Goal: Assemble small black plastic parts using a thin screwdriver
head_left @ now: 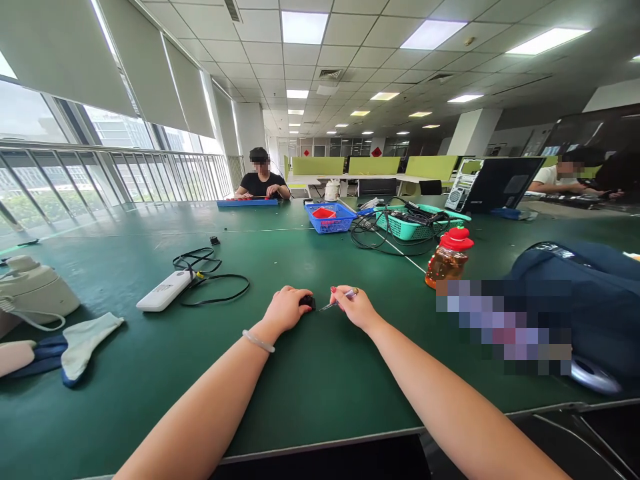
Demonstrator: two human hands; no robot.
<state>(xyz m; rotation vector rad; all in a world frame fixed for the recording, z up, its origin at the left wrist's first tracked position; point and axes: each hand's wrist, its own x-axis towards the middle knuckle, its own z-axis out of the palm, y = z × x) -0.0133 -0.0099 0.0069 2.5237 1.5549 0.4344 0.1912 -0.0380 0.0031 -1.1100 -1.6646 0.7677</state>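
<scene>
My left hand, with a pale bangle at its wrist, is closed round a small black object on the green tabletop. Fingers cover much of that object, so its kind is unclear. Pinched in my right hand is a small screwdriver with a lilac handle and a thin metal shaft. Its tip points left and down toward the black object, a short gap away from it. Both hands are near the middle of the green table, close to each other.
A white power bank with a black cable lies left of my hands. Further left are a cloth and a beige bottle. Blue and green baskets, a red-lidded jar and a dark bag stand beyond and right. Two people sit further off.
</scene>
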